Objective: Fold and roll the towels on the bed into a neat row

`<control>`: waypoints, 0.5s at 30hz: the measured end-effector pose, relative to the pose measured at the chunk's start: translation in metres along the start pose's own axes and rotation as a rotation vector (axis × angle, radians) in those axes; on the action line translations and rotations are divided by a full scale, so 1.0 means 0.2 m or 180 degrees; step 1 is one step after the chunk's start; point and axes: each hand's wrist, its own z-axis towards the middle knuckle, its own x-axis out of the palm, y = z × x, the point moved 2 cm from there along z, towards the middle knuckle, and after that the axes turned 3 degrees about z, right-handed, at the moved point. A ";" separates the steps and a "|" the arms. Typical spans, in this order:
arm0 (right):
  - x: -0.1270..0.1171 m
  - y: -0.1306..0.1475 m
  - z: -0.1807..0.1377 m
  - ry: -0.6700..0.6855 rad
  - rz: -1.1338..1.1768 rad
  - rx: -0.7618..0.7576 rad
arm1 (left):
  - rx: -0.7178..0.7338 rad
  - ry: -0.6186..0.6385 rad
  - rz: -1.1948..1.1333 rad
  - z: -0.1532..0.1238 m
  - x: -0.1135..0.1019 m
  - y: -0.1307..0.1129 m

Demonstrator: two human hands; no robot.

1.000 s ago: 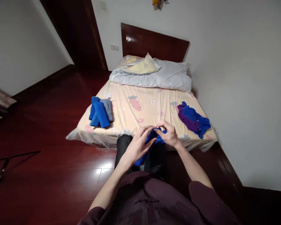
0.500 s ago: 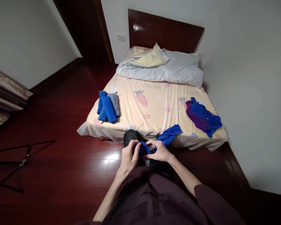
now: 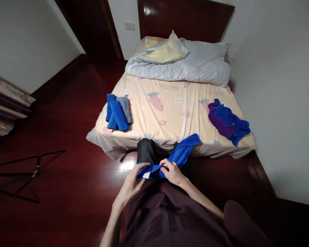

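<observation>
A blue cloth (image 3: pixel 179 156) stretches from the bed's near edge down to my lap. My right hand (image 3: pixel 173 172) pinches its near end, fingers closed on the fabric. My left hand (image 3: pixel 130 187) is at the cloth's left corner beside a small white tag (image 3: pixel 146 175), fingers curled under the edge and touching it. Three rolled cloths (image 3: pixel 117 110), two blue and one grey, lie on the bed's left side. A loose heap of blue and purple cloths (image 3: pixel 228 121) lies on the bed's right side.
The bed (image 3: pixel 170 116) has a cream cartoon-print sheet, with a grey duvet (image 3: pixel 195 67) and a yellow pillow (image 3: pixel 164 53) at the head. Dark red wood floor (image 3: pixel 67 144) lies to the left, with a black folding stand (image 3: pixel 23 171) on it. A white wall (image 3: pixel 285 103) runs along the right.
The cloth went from bunched between both hands over the bed edge to stretched out from bed to lap. Both hands drew back toward my body, and the view tilted down.
</observation>
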 end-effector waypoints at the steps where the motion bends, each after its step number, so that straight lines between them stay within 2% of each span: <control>1: -0.01 0.01 -0.01 0.0049 -0.0070 0.0009 | 0.0123 0.0130 -0.0008 0.01 0.02 -0.02; 4: -0.07 -0.01 -0.06 0.0077 -0.0170 0.0038 | 0.0421 0.0345 0.0106 0.04 0.05 -0.08; 8: -0.13 -0.05 -0.15 0.0246 -0.0016 0.0084 | 0.0567 0.0557 0.0634 0.06 0.02 -0.14; 12: -0.20 -0.06 -0.26 0.0613 0.0109 0.0184 | 0.1099 0.0556 0.1206 0.02 -0.07 -0.21; 15: -0.30 -0.06 -0.34 0.0787 -0.0011 0.0238 | 0.1289 0.0581 0.1501 -0.02 -0.20 -0.22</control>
